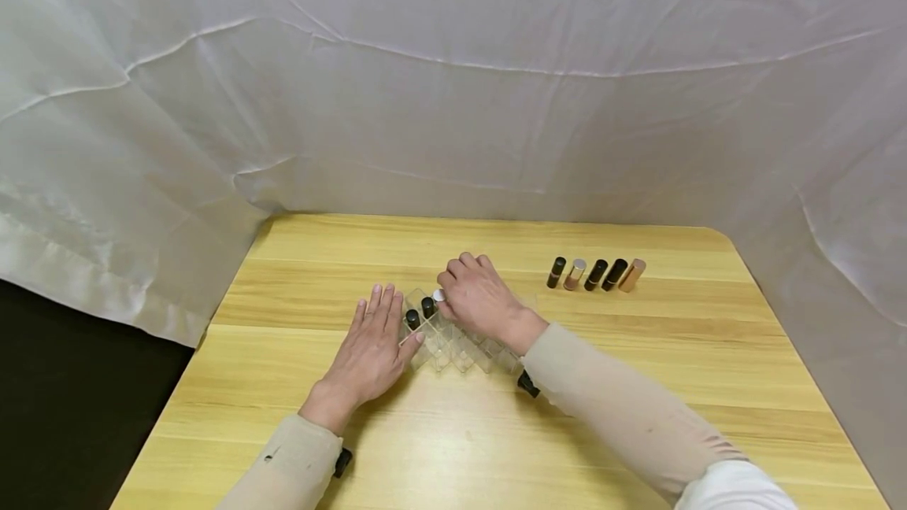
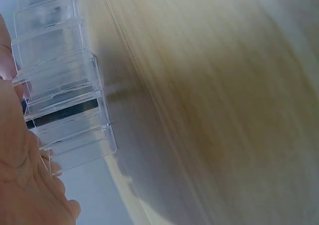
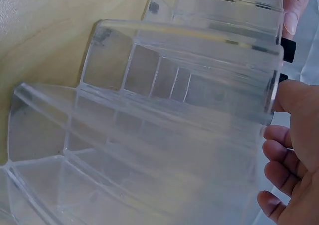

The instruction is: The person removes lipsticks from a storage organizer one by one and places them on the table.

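A clear acrylic lipstick organizer (image 1: 462,354) with diamond-shaped compartments stands on the table. Two black lipsticks, one a black lipstick (image 1: 413,319) at the left corner and the other a black lipstick (image 1: 427,307) behind it, stand in its compartments. My left hand (image 1: 370,352) lies along the organizer's left side, fingers straight and thumb over the front. Over the back row, my right hand (image 1: 480,299) pinches a lipstick with a whitish top (image 1: 438,296), next to the black ones; its lower part is hidden. The right wrist view shows empty compartments (image 3: 104,58) close by.
Several lipsticks stand in a row at the back right of the table: a black lipstick (image 1: 557,272), a silver-capped one (image 1: 575,274), more black ones and a rose-gold lipstick (image 1: 632,275). A pale curtain (image 1: 496,140) hangs behind and beside the wooden table (image 1: 680,431).
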### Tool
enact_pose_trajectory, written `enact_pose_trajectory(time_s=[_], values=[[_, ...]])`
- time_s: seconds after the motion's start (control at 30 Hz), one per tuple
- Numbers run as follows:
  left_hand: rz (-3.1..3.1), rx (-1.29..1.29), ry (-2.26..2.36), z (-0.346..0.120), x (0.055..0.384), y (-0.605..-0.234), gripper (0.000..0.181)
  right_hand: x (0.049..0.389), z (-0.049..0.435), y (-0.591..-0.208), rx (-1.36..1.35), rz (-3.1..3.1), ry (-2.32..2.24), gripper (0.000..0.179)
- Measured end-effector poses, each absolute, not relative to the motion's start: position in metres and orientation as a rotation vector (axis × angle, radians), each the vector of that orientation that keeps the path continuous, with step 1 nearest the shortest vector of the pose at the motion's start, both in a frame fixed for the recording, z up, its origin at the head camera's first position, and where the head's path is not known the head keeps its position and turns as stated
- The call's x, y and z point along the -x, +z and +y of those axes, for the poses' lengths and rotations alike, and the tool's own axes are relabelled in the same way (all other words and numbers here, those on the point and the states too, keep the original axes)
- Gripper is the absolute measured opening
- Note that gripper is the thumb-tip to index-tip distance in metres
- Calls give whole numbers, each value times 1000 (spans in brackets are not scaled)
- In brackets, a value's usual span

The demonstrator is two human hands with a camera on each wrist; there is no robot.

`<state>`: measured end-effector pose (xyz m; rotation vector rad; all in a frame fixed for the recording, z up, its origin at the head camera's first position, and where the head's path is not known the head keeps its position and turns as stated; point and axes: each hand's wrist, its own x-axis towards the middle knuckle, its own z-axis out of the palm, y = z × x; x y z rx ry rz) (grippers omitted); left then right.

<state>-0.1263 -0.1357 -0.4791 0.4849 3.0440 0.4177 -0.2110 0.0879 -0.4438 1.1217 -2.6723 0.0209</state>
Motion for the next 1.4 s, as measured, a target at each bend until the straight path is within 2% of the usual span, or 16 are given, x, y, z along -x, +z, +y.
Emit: enact_pose_trajectory(time_s=[0.2, 0.5, 1.4], values=[[3048, -487, 422, -136, 126, -480, 82, 211, 88, -445, -1117, -2651, 6, 27], [3051, -487, 421, -136, 126, -481, 83, 212, 88, -449, -1101, -2639, 187, 17], [3037, -475, 453, -135, 126, -480, 82, 218, 91, -462, -1127, -2560, 88, 20]])
